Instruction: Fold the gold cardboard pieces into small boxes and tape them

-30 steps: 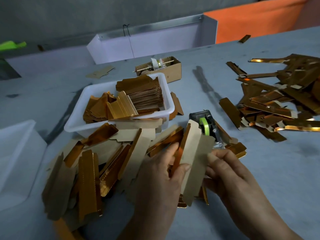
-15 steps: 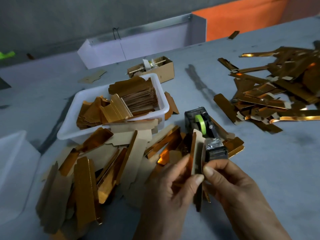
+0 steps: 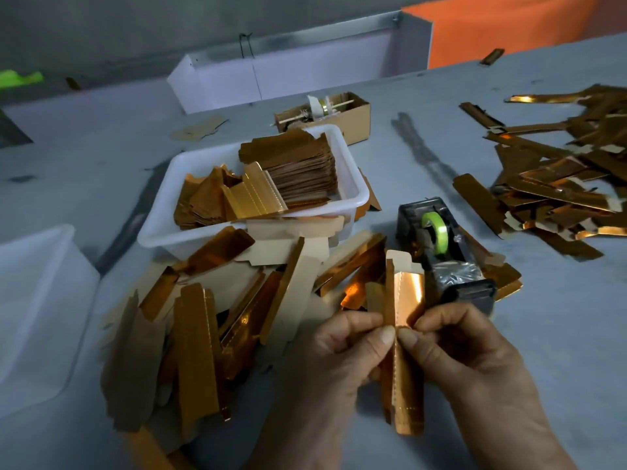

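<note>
Left hand (image 3: 342,347), right hand (image 3: 454,347) pinch gold piece (image 3: 405,300); white tub (image 3: 163,228) holds gold stacks (image 3: 298,167).

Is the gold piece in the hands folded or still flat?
Folded: gold piece is creased lengthwise, pinched by left hand and right hand.

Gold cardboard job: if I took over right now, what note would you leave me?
Left hand and right hand both pinch one folded gold piece, held upright just in front of the tape dispenser.
Flat pieces lie in a loose pile on the left, with more in the white tub.
Taped-looking pieces are heaped far right.
Done: this piece is folded. Left: tape it, then continue with the pile.
</note>
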